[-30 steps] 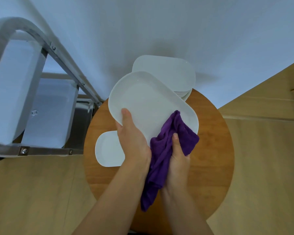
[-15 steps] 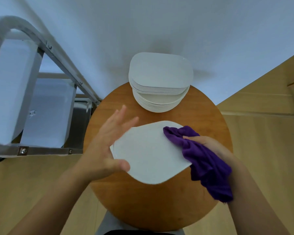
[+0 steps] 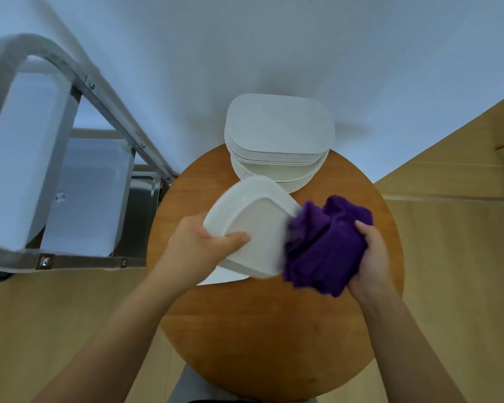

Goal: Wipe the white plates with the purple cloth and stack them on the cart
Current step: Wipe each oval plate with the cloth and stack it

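One plate (image 3: 256, 225) (pinched in the left grip (image 3: 200, 247)) needs firm strokes from the cloth (image 3: 323, 245) bunched in the right grip (image 3: 371, 257), beside the stack (image 3: 277, 135).

A plain white wall (image 3: 274, 39) fills the upper frame. Light wooden flooring (image 3: 463, 257) spreads lower right and lower left. A round wooden table (image 3: 259, 330) stands centre.

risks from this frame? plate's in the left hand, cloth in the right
1. The left hand pinches the plate by one edge only, tilted in the air; pressure from the purple cloth might lever it loose.
2. The plate's far corner sits close to the plate stack at the back of the round table; a wide wipe might knock it.
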Tool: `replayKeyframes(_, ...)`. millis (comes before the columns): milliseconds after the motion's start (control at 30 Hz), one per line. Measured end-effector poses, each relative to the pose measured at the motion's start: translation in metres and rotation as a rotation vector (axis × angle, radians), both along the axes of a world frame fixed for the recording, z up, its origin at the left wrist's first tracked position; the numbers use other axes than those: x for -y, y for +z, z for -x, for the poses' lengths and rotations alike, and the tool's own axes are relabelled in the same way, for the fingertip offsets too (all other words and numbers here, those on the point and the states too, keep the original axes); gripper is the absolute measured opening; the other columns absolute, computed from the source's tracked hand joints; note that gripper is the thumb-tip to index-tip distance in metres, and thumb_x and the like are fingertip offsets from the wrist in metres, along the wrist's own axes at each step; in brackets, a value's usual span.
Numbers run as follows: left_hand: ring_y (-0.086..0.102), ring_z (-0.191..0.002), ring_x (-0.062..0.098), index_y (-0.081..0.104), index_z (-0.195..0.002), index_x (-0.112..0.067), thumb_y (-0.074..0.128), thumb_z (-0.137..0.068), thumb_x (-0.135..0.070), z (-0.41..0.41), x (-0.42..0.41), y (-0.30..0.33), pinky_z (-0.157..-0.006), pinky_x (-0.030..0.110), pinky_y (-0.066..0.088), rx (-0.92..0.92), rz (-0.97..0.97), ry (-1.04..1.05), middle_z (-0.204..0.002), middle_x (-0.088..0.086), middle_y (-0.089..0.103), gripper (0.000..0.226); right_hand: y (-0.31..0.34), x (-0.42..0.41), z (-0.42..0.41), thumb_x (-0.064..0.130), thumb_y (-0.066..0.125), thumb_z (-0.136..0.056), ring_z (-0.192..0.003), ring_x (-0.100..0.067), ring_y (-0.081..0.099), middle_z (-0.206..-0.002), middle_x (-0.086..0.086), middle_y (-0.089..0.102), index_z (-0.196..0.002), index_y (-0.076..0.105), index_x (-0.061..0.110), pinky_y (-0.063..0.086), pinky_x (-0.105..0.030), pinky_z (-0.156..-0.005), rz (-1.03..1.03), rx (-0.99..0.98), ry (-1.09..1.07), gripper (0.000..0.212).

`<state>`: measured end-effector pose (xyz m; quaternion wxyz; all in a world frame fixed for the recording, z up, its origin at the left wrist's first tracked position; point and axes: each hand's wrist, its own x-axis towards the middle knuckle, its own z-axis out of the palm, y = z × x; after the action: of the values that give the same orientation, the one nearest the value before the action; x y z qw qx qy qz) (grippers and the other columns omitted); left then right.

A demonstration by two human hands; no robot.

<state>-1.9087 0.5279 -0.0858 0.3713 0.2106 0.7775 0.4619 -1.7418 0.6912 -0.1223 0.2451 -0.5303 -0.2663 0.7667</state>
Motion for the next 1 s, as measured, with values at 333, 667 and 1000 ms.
replayKeyframes(333, 0.066, -0.094, 0.027, 0.063, -0.104, -0.018, 0.077, -0.069, -0.005, 0.001, -0.022, 0.003, -0.08, 0.041, 0.057, 0.253, -0.052, -0.153, -0.095, 0.008, 0.071, 0.04, 0.037, 0.053, 0.042, 0.058, 0.036, -0.086, -0.144, -0.006, 0.001, -0.153, 0.029, 0.004, -0.124, 0.013, 0.076, 0.006, -0.041, -0.117, -0.959, 0.179, 1.067, 0.048)
replayKeyframes(667, 0.066, -0.064, 0.006, 0.065, -0.079, -0.019, 0.078, -0.061, -0.004, 0.002, -0.008, 0.007, -0.056, 0.028, 0.055, 0.146, -0.132, 0.017, -0.072, -0.005, 0.071, 0.028, 0.006, 0.039, 0.059, 0.054, 0.035, -0.089, -0.133, -0.015, 0.026, -0.151, -0.002, 0.03, -0.136, 0.025, 0.045, 0.023, -0.042, -0.109, -1.234, 0.365, 0.835, 0.049)
replayKeyframes(1000, 0.061, -0.061, -0.002, 0.058, -0.075, -0.024, 0.041, -0.06, -0.071, -0.017, -0.02, 0.0, -0.058, 0.016, 0.048, 0.216, -0.123, 0.364, -0.061, -0.021, 0.064, 0.053, -0.011, 0.056, 0.049, 0.046, 0.04, -0.091, -0.132, -0.021, 0.032, -0.147, 0.002, 0.039, -0.132, 0.054, 0.025, 0.024, -0.04, -0.105, -0.8, 0.798, 0.419, 0.048)
